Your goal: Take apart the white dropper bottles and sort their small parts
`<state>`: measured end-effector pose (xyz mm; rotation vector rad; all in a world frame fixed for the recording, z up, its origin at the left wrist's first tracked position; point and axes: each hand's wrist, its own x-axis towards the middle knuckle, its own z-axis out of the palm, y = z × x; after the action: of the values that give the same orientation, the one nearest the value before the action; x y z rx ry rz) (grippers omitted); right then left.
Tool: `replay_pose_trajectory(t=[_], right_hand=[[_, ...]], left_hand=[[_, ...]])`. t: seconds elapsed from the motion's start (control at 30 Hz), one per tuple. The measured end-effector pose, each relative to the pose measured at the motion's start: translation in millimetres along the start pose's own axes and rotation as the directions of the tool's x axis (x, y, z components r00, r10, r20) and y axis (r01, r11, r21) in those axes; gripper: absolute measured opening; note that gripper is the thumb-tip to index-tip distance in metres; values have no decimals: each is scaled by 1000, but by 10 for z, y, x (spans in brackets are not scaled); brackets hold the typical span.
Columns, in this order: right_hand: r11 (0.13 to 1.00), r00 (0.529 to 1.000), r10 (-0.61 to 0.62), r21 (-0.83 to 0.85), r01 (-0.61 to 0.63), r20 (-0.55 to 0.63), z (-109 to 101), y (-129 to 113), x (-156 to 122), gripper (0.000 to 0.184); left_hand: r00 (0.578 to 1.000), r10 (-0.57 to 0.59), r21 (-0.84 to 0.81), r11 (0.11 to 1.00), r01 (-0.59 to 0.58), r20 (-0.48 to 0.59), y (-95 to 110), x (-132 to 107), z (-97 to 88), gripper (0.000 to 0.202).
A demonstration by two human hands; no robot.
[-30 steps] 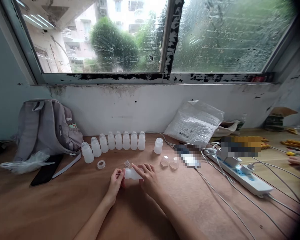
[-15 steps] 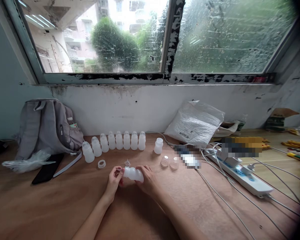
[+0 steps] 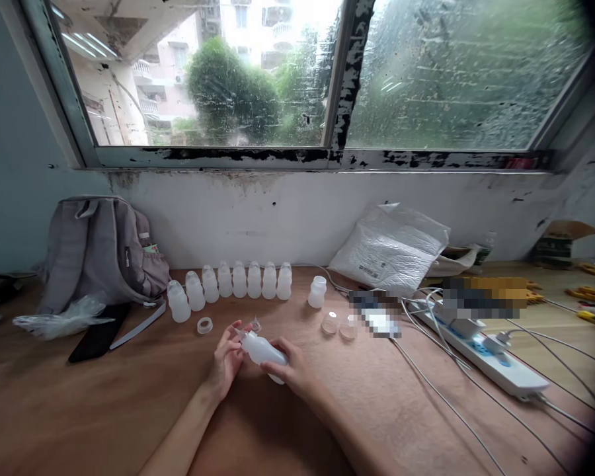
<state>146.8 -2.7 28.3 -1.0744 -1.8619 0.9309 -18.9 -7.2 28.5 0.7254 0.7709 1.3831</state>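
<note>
A frosted white baby bottle [image 3: 264, 352] lies tilted between my hands, its neck pointing up and left. My right hand [image 3: 293, 370] is closed around the bottle's lower body. At the neck end, the fingers of my left hand [image 3: 224, 365] are bent around the clear teat and collar; their exact contact is hard to see. Just behind stands a loose clear teat [image 3: 255, 324]. To its left lies a white collar ring [image 3: 205, 325]. Two clear caps [image 3: 329, 323] rest to the right, and an uncapped bottle [image 3: 317, 293] stands upright behind them.
Several capped bottles [image 3: 254, 281] stand in a row near the wall. A grey backpack [image 3: 99, 251], a clear plastic bag [image 3: 59, 318] and a black flat object [image 3: 96, 336] are at left. At right are a bubble-wrap pouch [image 3: 391, 244], a power strip [image 3: 510, 370] and trailing cables.
The bottle has turned from nearly level to a steeper tilt, its base swinging toward me. My left fingers have shifted and spread somewhat at the neck. The whole view has shifted slightly.
</note>
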Motion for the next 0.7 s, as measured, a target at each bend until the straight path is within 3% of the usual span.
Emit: replay_pose_trajectory(t=[0.1,0.17,0.27,0.33,0.4,0.5,0.6,0.7], right_hand=[[998,997,22,52,-18,-76,28,-2,3,26],[984,991,102,152,-88,-85,39,8,11,28],[866,953,292,402,-298,78,40,11,30,34],[804,930,325,469,-367,172,40,-8,35,37],[853,946,297,410,-323,126,56,-38,22,37],[985,995,101,145,-97,-18,134,-72,-38,38],[995,993,-93,-50,89,-75,247,-87,-112,39],[999,999,5,37,-4,-51,331,-97,-143,38]], left_hand=[[998,-49,122,991,53,-36,-36,-4,2,37],[997,-55,190,980,64,-50,-56,-3,3,38],[999,-25,190,981,30,-32,-49,-9,19,40],[1000,-10,160,987,12,-14,-30,-24,45,40],[1000,-10,120,993,11,-7,-19,-45,77,40],[996,-78,72,994,80,-35,-46,-75,112,45],[986,-108,45,992,114,-127,-111,-93,109,41],[975,-83,7,996,86,-205,-165,-97,82,30]])
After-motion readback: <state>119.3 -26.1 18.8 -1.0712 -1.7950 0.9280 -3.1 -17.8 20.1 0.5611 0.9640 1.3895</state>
